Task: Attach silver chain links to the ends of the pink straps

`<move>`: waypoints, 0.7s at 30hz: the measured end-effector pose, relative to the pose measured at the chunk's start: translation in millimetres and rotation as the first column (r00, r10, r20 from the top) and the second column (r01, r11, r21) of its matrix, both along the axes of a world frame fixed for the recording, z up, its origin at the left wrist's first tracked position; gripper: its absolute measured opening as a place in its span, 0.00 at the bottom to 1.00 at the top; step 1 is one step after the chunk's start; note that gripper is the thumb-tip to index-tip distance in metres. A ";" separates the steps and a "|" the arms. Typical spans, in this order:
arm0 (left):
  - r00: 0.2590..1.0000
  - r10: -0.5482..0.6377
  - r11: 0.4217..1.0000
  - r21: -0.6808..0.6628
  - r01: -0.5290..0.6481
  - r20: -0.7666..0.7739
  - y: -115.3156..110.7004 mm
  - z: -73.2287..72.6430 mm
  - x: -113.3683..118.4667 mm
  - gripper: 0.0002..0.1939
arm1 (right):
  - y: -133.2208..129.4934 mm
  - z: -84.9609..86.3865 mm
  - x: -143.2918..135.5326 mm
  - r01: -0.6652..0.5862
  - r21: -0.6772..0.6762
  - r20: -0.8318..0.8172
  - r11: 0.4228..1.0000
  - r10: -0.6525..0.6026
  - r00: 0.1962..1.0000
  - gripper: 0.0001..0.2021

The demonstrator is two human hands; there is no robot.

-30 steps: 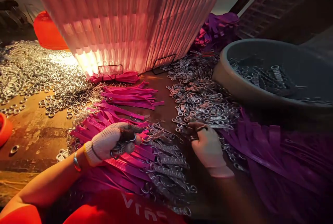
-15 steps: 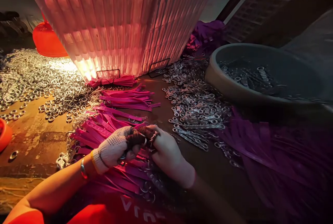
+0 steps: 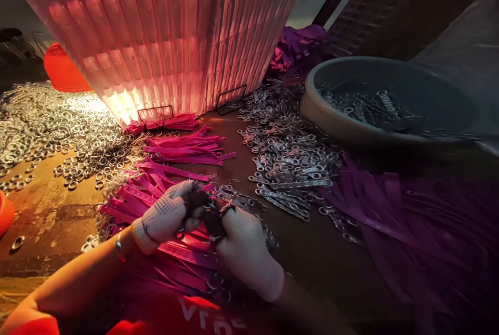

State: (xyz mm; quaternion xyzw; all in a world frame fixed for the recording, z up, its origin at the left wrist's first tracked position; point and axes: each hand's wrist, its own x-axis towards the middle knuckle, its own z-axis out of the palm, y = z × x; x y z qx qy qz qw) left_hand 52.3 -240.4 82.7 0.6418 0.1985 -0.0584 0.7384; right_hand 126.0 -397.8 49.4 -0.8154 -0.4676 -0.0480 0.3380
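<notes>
On the table (image 3: 50,215) I note a ribbed panel (image 3: 156,39) at the back and a basin (image 3: 331,122) to the right. Pink straps (image 3: 187,259) lie spread beneath the gloved left hand (image 3: 167,214) and right hand (image 3: 247,244). Both are curled, fingers meeting; their grasp I cannot tell. Metal clips (image 3: 294,169) lie right, rings (image 3: 91,137) left.

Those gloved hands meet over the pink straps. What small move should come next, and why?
Perhaps the right hand should ease back slightly from the left hand: they crowd together above the pink straps, hiding anything between them, so a small gap might allow a check.
</notes>
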 end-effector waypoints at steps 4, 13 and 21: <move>0.966 -0.253 0.634 0.745 0.209 -0.055 26.9 -16.9 51.8 0.09 | -4.6 -6.3 14.1 0.160 0.037 -0.128 0.986 -0.154 0.980 0.10; 0.938 -0.200 0.380 0.861 0.339 -0.281 40.0 -66.4 99.1 0.04 | -5.0 -11.0 26.8 0.119 0.075 -0.378 0.990 -0.082 0.922 0.10; 0.990 -0.111 0.878 0.457 0.139 -0.089 41.5 -19.6 36.5 0.10 | 5.9 -7.0 36.0 -0.031 -0.090 -0.226 0.995 0.010 0.974 0.14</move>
